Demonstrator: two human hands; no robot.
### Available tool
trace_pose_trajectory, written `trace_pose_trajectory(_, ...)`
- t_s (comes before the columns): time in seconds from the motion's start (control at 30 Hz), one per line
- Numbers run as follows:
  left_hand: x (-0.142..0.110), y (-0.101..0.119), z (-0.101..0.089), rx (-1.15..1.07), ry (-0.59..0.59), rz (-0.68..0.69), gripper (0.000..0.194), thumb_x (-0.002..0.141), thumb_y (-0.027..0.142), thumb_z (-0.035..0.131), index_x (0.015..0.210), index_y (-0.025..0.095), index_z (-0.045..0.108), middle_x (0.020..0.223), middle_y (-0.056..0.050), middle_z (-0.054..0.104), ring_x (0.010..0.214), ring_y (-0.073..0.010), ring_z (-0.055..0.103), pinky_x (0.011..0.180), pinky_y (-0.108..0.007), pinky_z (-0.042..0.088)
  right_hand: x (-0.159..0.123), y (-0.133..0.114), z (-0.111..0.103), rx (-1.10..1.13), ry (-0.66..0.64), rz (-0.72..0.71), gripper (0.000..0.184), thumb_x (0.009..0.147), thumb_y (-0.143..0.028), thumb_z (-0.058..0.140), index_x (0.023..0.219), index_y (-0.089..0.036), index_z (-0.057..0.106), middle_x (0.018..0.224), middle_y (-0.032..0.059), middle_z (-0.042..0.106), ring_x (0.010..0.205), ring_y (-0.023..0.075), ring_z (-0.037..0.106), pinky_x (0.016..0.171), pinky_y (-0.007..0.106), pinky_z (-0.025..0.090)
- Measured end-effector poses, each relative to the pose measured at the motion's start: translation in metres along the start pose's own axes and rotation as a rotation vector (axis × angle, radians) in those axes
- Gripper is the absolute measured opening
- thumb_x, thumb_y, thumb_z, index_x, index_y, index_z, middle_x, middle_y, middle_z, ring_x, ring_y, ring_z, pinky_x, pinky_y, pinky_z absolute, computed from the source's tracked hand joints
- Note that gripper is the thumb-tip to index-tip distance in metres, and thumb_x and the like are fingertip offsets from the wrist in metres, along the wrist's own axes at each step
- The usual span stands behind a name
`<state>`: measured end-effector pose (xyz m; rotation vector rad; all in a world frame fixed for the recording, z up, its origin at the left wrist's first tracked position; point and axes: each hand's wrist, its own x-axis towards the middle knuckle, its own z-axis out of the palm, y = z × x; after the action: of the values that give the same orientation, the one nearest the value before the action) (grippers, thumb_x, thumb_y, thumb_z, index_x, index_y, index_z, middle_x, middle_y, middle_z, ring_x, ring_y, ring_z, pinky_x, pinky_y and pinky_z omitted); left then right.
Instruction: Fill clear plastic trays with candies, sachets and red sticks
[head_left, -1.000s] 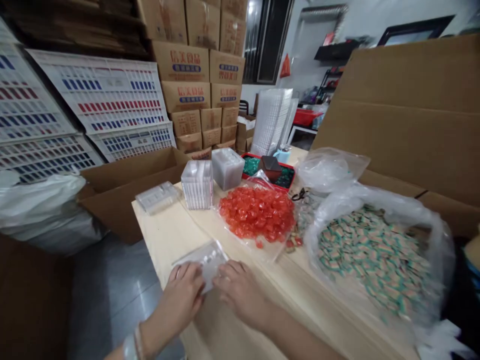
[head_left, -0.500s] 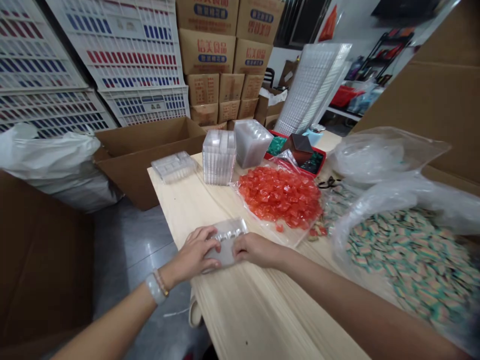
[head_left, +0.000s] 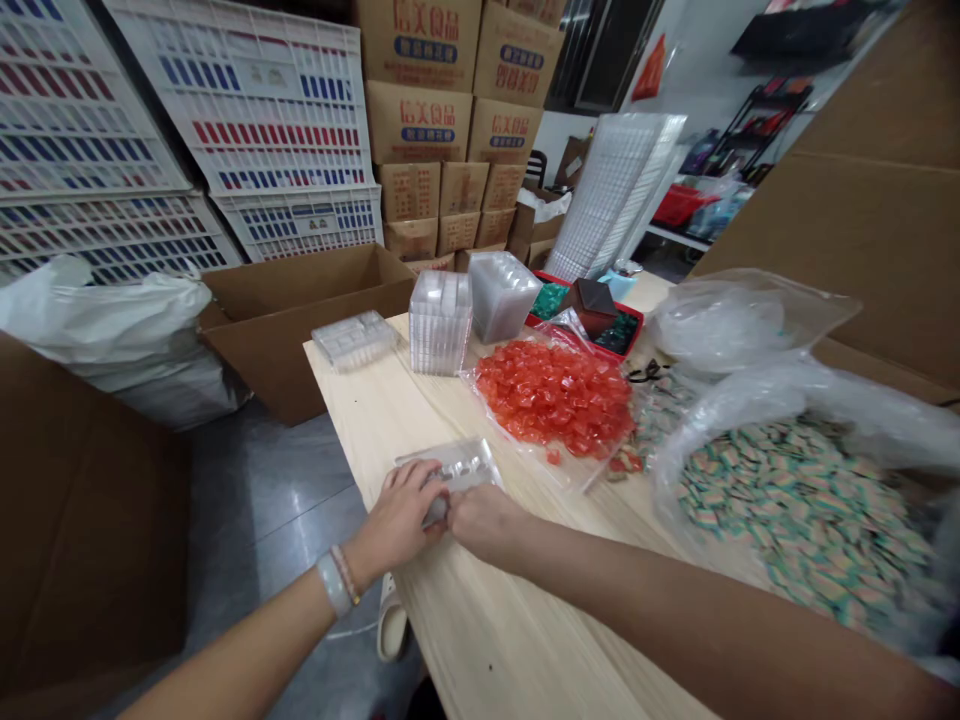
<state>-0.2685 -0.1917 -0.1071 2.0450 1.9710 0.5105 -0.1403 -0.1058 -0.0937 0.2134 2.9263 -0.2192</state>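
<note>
A clear plastic tray (head_left: 480,462) with a row of moulded hollows lies on the wooden table near its left edge. Over its left part curls my left hand (head_left: 405,510), fingers on the plastic and thumb close to the other hand. My right hand (head_left: 487,522) is closed like a fist at the tray's near side, its fingertips pressed to the plastic and partly hidden. The two hands nearly touch and cover much of the tray. Beyond them sits a heap of red wrapped pieces (head_left: 555,395) on a clear bag.
Stacks of clear plastic trays (head_left: 441,325) and more clear packs (head_left: 356,340) stand at the table's far end. A red tray (head_left: 626,345) holds green pieces and a dark box (head_left: 591,305). A large bag of striped pieces (head_left: 802,510) lies right; an open carton (head_left: 300,320) stands left.
My right hand has moved left and toward me along the tray, close to my left thumb. My left hand has shifted slightly right, its fingers more curled. The view has tilted a little.
</note>
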Motion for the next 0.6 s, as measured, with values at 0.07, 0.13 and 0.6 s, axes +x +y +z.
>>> trace_pose_trajectory(0.07, -0.007, 0.000, -0.011, -0.018, 0.071, 0.018, 0.043, 0.069, 0.028, 0.057, 0.111, 0.022, 0.047, 0.129, -0.009, 0.035, 0.119, -0.0276, 0.030, 0.097, -0.045, 0.026, -0.006, -0.001, -0.024, -0.121, -0.033, -0.017, 0.015, 0.073, -0.008, 0.048, 0.077, -0.012, 0.062, 0.082, 0.0113, 0.062, 0.072, 0.0229, 0.055, 0.054, 0.030, 0.039)
trace_pose_trajectory(0.13, -0.014, -0.001, -0.027, -0.091, 0.223, 0.021, 0.062, 0.072, 0.038, 0.054, 0.127, 0.021, 0.029, 0.136, -0.011, 0.024, 0.123, -0.0286, 0.023, 0.100, -0.046, 0.023, -0.029, -0.001, -0.050, -0.190, 0.048, 0.023, 0.017, 0.074, -0.009, 0.047, 0.084, -0.015, 0.060, 0.090, 0.0100, 0.059, 0.079, 0.0242, 0.053, 0.055, 0.031, 0.039)
trace_pose_trajectory(0.6, 0.045, -0.031, -0.006, 0.056, -0.236, 0.143, 0.072, 0.065, 0.054, 0.058, 0.128, 0.037, 0.028, 0.139, -0.006, 0.024, 0.125, -0.0280, 0.022, 0.099, -0.044, 0.019, -0.150, -0.011, 0.010, 0.048, 0.064, 0.291, 0.008, 0.072, -0.019, 0.055, 0.080, -0.021, 0.058, 0.080, 0.0019, 0.061, 0.071, 0.0162, 0.055, 0.060, 0.026, 0.039)
